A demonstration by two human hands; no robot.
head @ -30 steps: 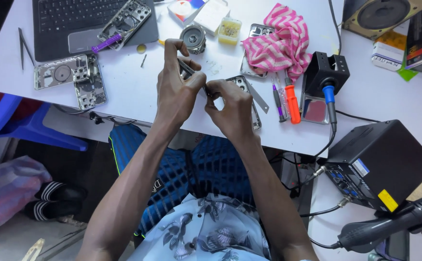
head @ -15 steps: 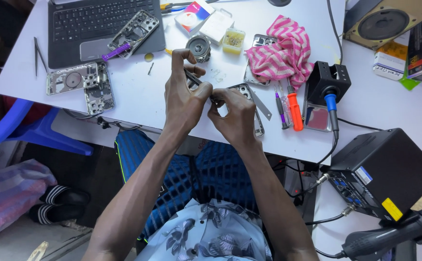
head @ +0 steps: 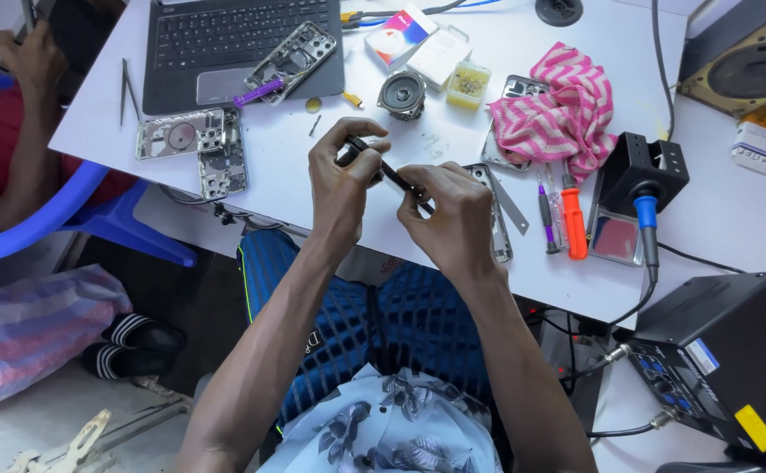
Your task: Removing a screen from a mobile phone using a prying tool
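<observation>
While both hands [head: 400, 188] pinch a dark strip [head: 389, 171], a yellow box [head: 468, 85] sits beyond.

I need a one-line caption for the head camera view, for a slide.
Both hands, left hand and right hand, hold a thin dark part over a white table strewn with phone frames.

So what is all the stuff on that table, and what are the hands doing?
laptop: 1, black, table's far left
phone frames: 2, silver, before the laptop
small speaker: 1, grey, table middle
striped cloth: 1, pink and white, right of middle
screwdriver: 1, orange handle, below the cloth
soldering iron stand: 1, black, right
station box: 1, black, off the table's near right corner
thin dark part: 1, black, held between both hands
left hand: pinches the part's far end
right hand: pinches its near end
</observation>
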